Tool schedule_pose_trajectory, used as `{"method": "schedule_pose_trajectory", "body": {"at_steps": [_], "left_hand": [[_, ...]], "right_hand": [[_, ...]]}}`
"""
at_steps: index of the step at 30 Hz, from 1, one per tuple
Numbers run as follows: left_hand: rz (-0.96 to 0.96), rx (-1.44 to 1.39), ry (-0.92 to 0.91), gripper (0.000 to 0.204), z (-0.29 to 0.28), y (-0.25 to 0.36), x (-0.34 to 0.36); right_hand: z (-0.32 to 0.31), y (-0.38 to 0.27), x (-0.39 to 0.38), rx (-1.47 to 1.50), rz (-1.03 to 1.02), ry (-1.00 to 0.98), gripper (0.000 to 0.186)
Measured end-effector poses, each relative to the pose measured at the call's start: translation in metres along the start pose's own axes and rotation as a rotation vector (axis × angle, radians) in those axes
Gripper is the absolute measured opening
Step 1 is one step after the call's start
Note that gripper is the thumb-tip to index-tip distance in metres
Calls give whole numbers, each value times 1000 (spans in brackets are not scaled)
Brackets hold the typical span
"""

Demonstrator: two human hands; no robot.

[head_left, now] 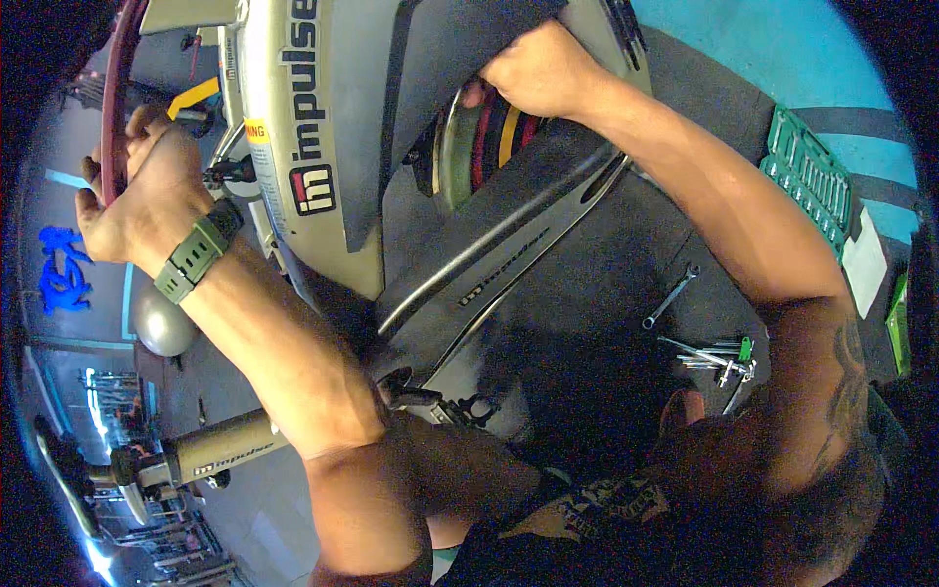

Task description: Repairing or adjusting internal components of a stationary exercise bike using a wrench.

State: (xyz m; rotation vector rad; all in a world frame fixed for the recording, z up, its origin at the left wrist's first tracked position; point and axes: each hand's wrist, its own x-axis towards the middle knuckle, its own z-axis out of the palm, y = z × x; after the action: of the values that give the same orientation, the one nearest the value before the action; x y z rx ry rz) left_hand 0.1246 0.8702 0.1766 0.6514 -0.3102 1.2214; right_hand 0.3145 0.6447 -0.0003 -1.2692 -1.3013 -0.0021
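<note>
My left hand [156, 181], with a green watch [201, 256] on its wrist, curls its fingers around a dark red curved tube [117, 93] at the far left. On the upper right, my right hand [548, 68] is closed at the lower edge of the machine's dark grey cover [445, 68]. Its fingers reach in beside a wheel [456, 147] with red and yellow bands; what they hold is hidden. Between my hands stands the light-coloured housing [303, 127] of the exercise machine. Below my right hand slopes its dark frame beam [509, 235].
On the dark floor at right lie a combination wrench [671, 295] and a bunch of hex keys [719, 360]. Farther right are a green socket-set case [807, 176] and a white sheet [866, 262]. A padded-end machine arm [220, 452] and a silver ball [164, 321] are at left.
</note>
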Motion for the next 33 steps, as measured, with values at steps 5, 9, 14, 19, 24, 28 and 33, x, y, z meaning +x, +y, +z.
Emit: {"method": "schedule_pose_trajectory", "body": {"at_steps": [5,9,14,19,24,28,33], "left_hand": [[-20,227,-35,38,-15,-22,-23],[-92,214,-113,36,-19,-17,-12],[-170,116,-29,21,-2,17,33],[-56,181,26,22,-1,7,29],[43,440,7,26,0,0,3],[29,465,-171,34,-16,-17,-15],[-271,303,-296,35,-12,7,-7]], "right_hand": [[-4,1,-3,-34,-95,148,16],[-6,3,-3,83,69,116,15],[-3,4,2,21,25,91,20],[-3,3,-1,76,-121,185,30],[0,-22,-2,71,209,114,32],[-9,-11,-7,-107,211,148,28],[-2,-19,-1,-88,106,162,22]]}}
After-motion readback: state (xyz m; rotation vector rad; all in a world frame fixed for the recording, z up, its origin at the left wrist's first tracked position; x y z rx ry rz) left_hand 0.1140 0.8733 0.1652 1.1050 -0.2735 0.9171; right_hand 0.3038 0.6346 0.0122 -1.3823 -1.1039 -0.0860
